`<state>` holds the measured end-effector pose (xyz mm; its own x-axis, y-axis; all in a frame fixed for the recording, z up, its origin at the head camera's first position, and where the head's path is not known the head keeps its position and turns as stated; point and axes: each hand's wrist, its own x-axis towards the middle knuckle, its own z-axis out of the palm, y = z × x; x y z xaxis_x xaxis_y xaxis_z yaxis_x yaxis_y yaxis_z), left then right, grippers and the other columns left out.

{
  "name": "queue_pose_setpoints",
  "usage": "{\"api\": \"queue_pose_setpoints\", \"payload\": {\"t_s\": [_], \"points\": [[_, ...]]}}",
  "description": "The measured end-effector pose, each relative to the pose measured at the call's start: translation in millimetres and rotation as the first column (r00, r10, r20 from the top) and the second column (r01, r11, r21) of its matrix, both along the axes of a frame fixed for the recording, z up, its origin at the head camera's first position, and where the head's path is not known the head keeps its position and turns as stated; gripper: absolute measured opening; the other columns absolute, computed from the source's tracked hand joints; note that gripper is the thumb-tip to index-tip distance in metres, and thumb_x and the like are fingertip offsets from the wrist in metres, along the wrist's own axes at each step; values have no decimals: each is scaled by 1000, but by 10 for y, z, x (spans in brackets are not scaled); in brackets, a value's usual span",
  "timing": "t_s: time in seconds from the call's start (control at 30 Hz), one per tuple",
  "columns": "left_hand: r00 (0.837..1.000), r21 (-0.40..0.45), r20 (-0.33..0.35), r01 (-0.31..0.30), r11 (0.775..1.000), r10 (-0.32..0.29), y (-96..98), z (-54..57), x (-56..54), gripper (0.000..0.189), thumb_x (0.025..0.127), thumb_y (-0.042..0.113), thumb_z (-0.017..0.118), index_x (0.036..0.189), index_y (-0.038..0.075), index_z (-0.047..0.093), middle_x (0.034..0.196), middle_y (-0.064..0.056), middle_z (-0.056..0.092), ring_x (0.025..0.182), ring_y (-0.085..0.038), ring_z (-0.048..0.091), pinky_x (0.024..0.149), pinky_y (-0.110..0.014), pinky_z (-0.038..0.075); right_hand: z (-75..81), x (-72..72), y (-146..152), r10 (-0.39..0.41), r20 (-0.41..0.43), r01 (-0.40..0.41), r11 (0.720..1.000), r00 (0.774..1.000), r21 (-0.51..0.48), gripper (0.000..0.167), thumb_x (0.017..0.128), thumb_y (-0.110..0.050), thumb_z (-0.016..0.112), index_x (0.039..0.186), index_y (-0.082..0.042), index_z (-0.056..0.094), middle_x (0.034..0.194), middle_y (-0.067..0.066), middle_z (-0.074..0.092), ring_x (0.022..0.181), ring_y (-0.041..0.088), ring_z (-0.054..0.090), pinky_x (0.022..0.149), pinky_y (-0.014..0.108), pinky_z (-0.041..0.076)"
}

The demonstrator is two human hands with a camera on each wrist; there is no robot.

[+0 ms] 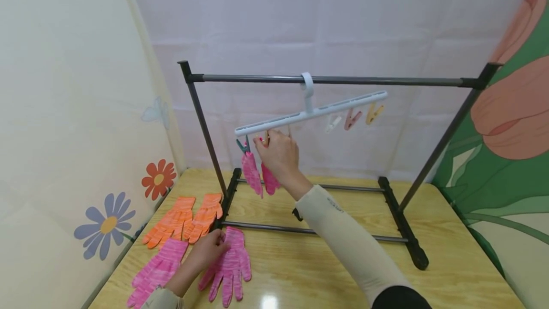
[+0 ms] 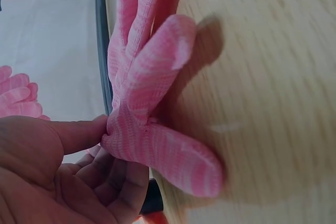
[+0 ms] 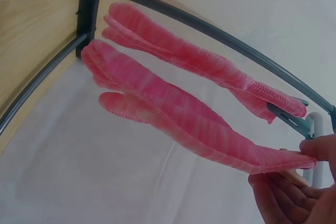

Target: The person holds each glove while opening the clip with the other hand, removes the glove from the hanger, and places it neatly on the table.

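Note:
My right hand (image 1: 280,154) is raised under the left end of a light blue clip hanger (image 1: 347,104). Its thumb and fingers pinch the cuff of a pink knit glove (image 3: 178,119); a tan clothespin (image 3: 294,178) shows partly behind that cuff. Beside it another pink glove (image 3: 178,51) hangs from a green clothespin (image 3: 289,120). Down on the table, my left hand (image 1: 209,251) pinches the edge of a pink striped glove (image 2: 152,82) between thumb and fingers. That glove lies with its fingers toward the table's near side.
The hanger hooks over the top bar (image 1: 386,81) of a black rack. White, pink (image 1: 352,119) and yellow clothespins (image 1: 374,113) dangle from its higher right end. Two orange gloves (image 1: 173,218) and one more pink glove (image 1: 158,271) lie on the wooden table (image 1: 326,271) at left.

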<state>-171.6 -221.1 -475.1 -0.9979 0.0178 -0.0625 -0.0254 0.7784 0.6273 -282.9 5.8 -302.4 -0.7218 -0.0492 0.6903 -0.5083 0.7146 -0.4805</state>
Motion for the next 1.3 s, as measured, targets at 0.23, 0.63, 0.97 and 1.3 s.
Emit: {"api": "queue_pose_setpoints", "payload": {"t_s": [0.23, 0.63, 0.97, 1.3], "points": [[1000, -91, -3, 7, 996, -7, -15, -75, -41, 16, 94, 17, 72, 94, 7, 60, 78, -2, 58, 67, -16, 49, 58, -31, 41, -13, 1, 17, 5, 13, -5, 1000, 1000, 7, 40, 96, -36, 71, 70, -12, 52, 59, 0, 48, 49, 14, 43, 46, 23, 36], [997, -254, -56, 28, 967, -44, 35, -57, -33, 16, 91, 16, 74, 97, 4, 65, 78, -2, 62, 68, -16, 53, 62, -37, 47, 17, 36, 51, 42, 54, -40, 999, 998, -25, 40, 97, -35, 70, 69, -13, 51, 57, 1, 47, 47, 13, 39, 44, 23, 33], [997, -334, -48, 36, 942, -56, 80, -43, -34, 18, 92, 19, 74, 98, 5, 65, 78, -1, 62, 68, -15, 54, 61, -36, 47, 11, 37, 69, 115, 96, -106, 990, 989, -90, 22, 97, -31, 69, 93, -10, 66, 60, 1, 51, 46, 13, 41, 41, 22, 33], [997, -374, -65, 20, 927, -47, 100, 4, -15, 18, 91, 18, 76, 94, 5, 63, 76, -3, 60, 65, -16, 53, 59, -37, 47, 44, 97, 103, 167, 177, -133, 973, 970, -187, 27, 97, -34, 70, 84, -12, 60, 65, 2, 57, 53, 14, 48, 45, 23, 38]]}}
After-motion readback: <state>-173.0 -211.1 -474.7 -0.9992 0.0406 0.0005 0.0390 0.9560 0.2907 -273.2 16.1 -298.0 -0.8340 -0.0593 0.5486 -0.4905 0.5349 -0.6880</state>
